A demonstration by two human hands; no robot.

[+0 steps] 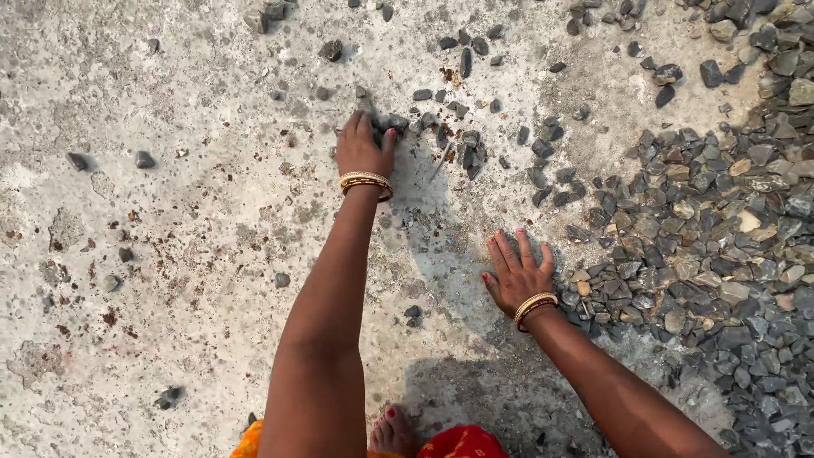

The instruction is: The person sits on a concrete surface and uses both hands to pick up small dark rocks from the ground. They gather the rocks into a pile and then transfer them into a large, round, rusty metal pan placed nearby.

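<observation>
Near the upper middle of the frame, the left hand (363,146) curled its fingers over a small cluster of grey stones (392,124) — angular, rough chips with no clear long axis, loosely strung toward the right. The right hand (515,273) lay flat and open, fingers spread and pointing to the upper left, on the pale, pitted concrete floor (170,220) just beside the gravel heap (721,229) filling the right side — jagged grey and tan pieces. Gold bangles (366,181) ringed each wrist.
</observation>
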